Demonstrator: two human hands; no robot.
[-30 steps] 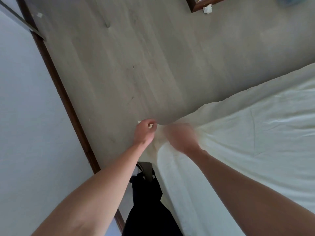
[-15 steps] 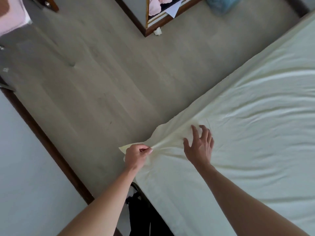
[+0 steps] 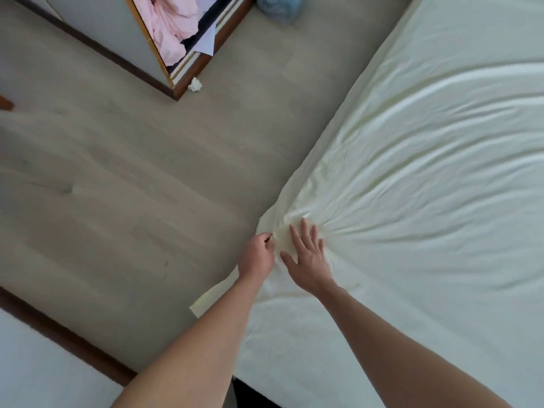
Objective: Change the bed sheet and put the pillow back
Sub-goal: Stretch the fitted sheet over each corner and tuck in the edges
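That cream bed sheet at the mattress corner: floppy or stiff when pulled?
Likely floppy: the bed sheet bunches into creases fanning from where the left hand pinches it. Probably light and thin, since a loose strip hangs limp past the edge. It may slide; the right hand presses it flat.

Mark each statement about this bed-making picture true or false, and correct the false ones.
1. The left hand pinches the sheet at the bed's corner. True.
2. The right hand is a closed fist. False: it lies flat on the sheet with fingers spread.
3. Creases in the sheet fan out from the hands. True.
4. A pillow lies on the bed. False: no pillow is in view.
5. Pink cloth shows at the top of the picture, off the bed. True.
6. The sheet is dark blue. False: it is pale cream.
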